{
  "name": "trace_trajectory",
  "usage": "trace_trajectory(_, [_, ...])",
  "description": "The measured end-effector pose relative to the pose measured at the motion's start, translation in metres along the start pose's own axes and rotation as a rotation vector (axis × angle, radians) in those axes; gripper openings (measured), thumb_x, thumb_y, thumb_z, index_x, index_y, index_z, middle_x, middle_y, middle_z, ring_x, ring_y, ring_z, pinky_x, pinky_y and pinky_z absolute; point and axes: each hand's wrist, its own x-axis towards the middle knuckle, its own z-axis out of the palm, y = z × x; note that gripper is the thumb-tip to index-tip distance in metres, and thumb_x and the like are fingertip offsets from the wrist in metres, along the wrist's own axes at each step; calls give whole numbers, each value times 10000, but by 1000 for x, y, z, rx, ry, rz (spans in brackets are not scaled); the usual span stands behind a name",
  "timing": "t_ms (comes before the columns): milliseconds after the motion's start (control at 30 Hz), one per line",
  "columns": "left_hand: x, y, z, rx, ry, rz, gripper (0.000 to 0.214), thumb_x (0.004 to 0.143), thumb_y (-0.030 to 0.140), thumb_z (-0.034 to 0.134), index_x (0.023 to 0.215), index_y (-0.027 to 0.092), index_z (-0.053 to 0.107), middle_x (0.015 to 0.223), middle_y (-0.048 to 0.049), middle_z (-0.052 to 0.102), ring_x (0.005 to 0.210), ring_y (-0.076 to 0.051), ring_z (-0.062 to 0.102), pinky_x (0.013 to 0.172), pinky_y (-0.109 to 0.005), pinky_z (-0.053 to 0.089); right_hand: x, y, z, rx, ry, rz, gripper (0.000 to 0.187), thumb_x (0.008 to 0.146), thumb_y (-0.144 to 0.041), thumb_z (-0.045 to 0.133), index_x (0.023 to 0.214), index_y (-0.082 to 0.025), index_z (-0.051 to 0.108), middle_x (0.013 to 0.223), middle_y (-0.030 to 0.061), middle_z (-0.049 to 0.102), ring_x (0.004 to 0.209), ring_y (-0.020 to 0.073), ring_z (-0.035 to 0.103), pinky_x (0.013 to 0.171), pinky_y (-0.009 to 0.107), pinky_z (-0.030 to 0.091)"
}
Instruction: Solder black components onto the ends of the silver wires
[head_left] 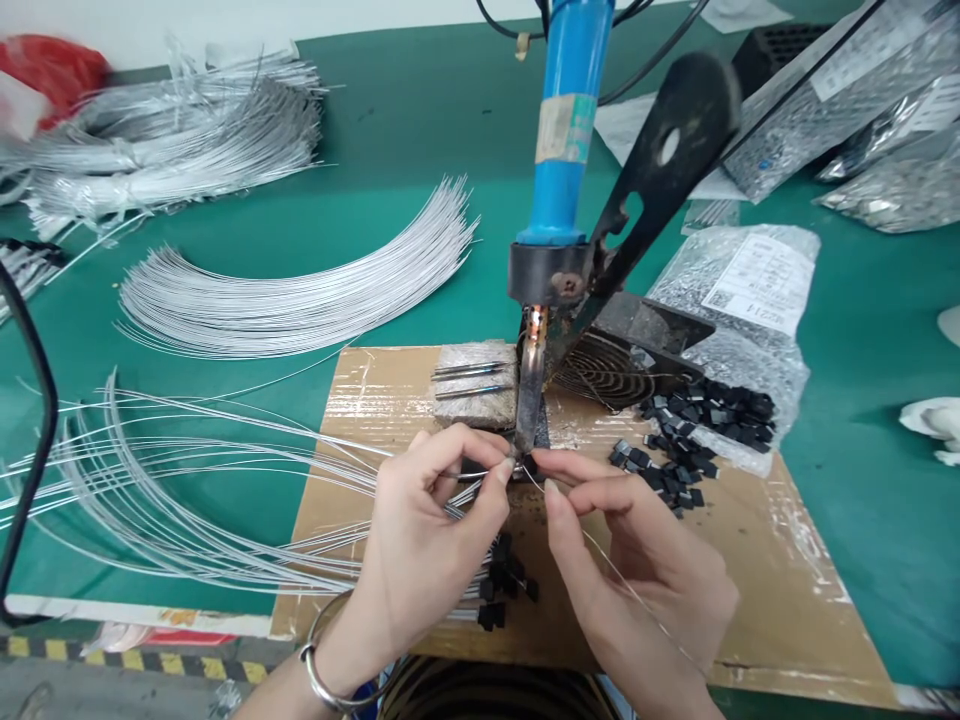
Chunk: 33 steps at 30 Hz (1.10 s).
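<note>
A soldering iron with a blue handle points down in a black stand arm; its tip ends between my hands. Just below the tip, my left hand is closed in a pinch on a thin wire. My right hand pinches a strand of solder wire, which trails down across the palm. At the right fingertips is a small black connector, partly hidden. Beneath the left hand, white wires end in several black connectors.
Cardboard covers the green table. Loose black connectors lie right, beside a plastic bag. A wire bundle curves at left. A pad with metal rods sits left of the iron.
</note>
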Motion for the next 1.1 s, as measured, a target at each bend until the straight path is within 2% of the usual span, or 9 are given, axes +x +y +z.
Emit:
trace_trajectory(567, [-1,-1,0,2,0,-1,128,890,142,660,787,205,702,920,-33,788,852,-220,740,732,-347,509,-1,0,0,-40,11,-27,142,903,-102,705,828,-215,663,1065,79,811,918,196,793,835,293,637])
trace_trajectory(900, [-1,1,-1,5,5,11,128,891,149,660,781,204,696,902,-28,785,811,-205,735,719,-344,496,0,0,2,-53,31,-50,143,897,-99,717,842,-224,675,1045,62,815,883,192,795,809,298,635])
trace_trajectory(1100, [-2,0,0,11,14,20,127,889,143,662,785,207,698,901,-20,785,821,-207,741,722,-341,497,-2,1,-1,-51,6,-75,187,869,-42,728,870,-221,676,1081,44,812,919,164,794,841,253,617])
